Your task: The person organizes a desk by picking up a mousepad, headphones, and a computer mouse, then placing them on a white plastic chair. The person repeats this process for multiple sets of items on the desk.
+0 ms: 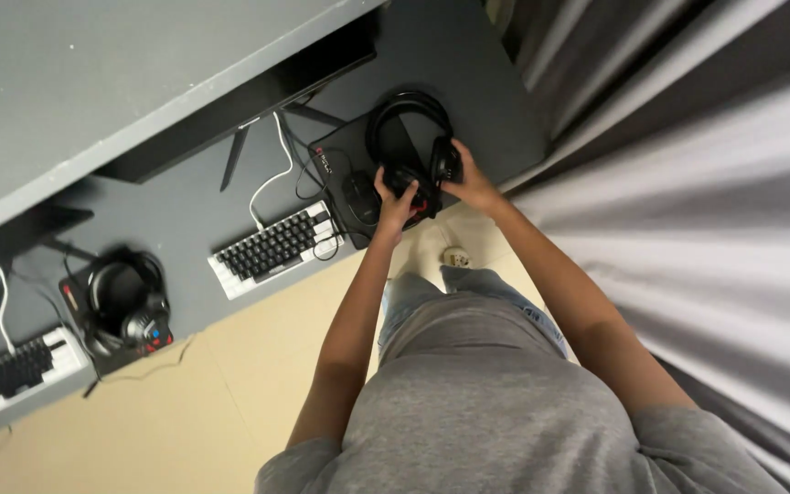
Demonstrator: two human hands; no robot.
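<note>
Gripping one ear cup in each of your hands, left hand (pixel 395 203) and right hand (pixel 468 183), you hold the black headset (pixel 411 137) flat on the mouse pad (pixel 336 151) at the dark bench's (pixel 185 215) right end, beside the keyboard (pixel 276 247), probably so it lies steady.

A black-and-white keyboard (pixel 276 247) lies on the dark desk (pixel 185 206), beside a black mouse (pixel 359 197). Farther left sit a second headset (pixel 125 302) and another keyboard (pixel 20 368). Grey curtains (pixel 688 183) hang alongside.
</note>
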